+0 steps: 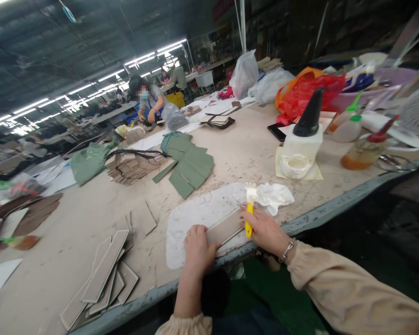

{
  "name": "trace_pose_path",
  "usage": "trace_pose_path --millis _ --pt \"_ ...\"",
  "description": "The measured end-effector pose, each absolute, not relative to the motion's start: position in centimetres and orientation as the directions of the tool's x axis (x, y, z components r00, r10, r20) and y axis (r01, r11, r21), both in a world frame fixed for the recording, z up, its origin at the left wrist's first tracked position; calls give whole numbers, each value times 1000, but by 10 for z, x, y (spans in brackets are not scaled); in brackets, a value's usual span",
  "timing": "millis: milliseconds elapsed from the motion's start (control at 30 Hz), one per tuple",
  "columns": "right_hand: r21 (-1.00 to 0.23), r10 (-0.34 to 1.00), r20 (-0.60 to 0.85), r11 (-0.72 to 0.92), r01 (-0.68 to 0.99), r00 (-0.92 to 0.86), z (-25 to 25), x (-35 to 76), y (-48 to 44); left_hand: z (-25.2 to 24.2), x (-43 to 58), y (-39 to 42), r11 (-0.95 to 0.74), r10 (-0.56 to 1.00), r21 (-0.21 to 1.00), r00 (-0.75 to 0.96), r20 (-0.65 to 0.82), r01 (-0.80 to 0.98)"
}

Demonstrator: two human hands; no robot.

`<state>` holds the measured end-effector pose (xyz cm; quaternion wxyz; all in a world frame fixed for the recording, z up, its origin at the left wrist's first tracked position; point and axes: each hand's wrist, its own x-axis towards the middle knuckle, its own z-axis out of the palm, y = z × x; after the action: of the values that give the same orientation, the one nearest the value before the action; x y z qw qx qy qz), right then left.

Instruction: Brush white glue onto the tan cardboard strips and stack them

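Observation:
My left hand [197, 249] presses down on the near end of a grey-beige cardboard strip [226, 227], fingers curled onto it. The strip lies on a white glue-crusted pad [199, 211] at the table's front edge. My right hand [263, 229] grips a yellow-handled brush [248, 218] whose white bristles point away from me, at the strip's far end. A crumpled white rag [274, 195] lies just beyond the brush. A white glue pot [295, 165] stands behind it on a yellowish sheet.
Glued strips [104, 274] are fanned out at the front left. Green cut pieces [190, 167] and a brown cardboard stack [131, 167] lie mid-table. A white bottle with a black cone cap [305, 132], squeeze bottles, scissors [393, 163] and a red bag [309, 95] are at right. Another person [148, 104] works far back.

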<state>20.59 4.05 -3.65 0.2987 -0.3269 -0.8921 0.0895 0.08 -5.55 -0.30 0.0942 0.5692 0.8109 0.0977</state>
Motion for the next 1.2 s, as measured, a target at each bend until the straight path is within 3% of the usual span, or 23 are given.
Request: trace_pose_path --millis 67,233,333,500,733,1000,1200 --pt "-388 644 505 764 516 -574 -32 209 47 -2 -1 -56 381 920 358 -389 -55 852" --pt "-525 695 530 719 456 -486 -22 214 61 -5 -10 -67 352 875 816 -470 -114 458" --pt "-671 783 503 621 405 -366 -19 212 65 -7 -15 -73 285 843 934 -521 -138 215" --pt "-796 848 443 521 308 -291 -18 204 64 -8 -13 -76 257 815 961 -558 -160 99" --pt "-746 839 496 543 386 -221 -15 192 63 -8 -8 -78 242 831 968 -530 -170 69" --pt "-753 832 494 555 353 -253 -7 184 64 4 -2 -81 320 875 946 -397 -277 45" --pt "-729 826 517 562 391 -223 -13 177 65 2 -6 -87 299 851 954 -454 -263 7"
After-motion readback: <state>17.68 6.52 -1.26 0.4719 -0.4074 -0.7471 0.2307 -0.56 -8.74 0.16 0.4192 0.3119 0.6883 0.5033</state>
